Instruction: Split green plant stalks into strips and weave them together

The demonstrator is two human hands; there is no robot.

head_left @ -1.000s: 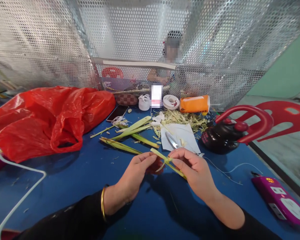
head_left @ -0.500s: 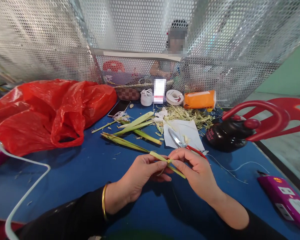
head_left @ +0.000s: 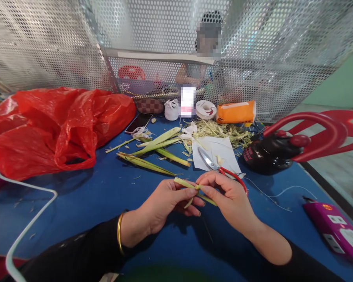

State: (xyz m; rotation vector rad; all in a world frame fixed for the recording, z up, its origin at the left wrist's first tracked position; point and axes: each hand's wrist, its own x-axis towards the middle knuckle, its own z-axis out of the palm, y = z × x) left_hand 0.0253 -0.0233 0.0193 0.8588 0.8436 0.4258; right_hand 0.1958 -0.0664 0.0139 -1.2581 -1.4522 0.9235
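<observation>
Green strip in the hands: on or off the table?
Off: left hand and right hand pinch the green strip above the shadowed tabletop.

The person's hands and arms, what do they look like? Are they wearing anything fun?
The left hand and the right hand wear no gloves. A shiny, gold-coloured bangle goes round the left wrist, next to a long black left sleeve. The black right sleeve stops partway along the forearm, and no bangle shows on that side.

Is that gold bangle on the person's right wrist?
No: the gold bangle circles the wrist of the left hand, while the wrist of the right hand is bare.
</observation>
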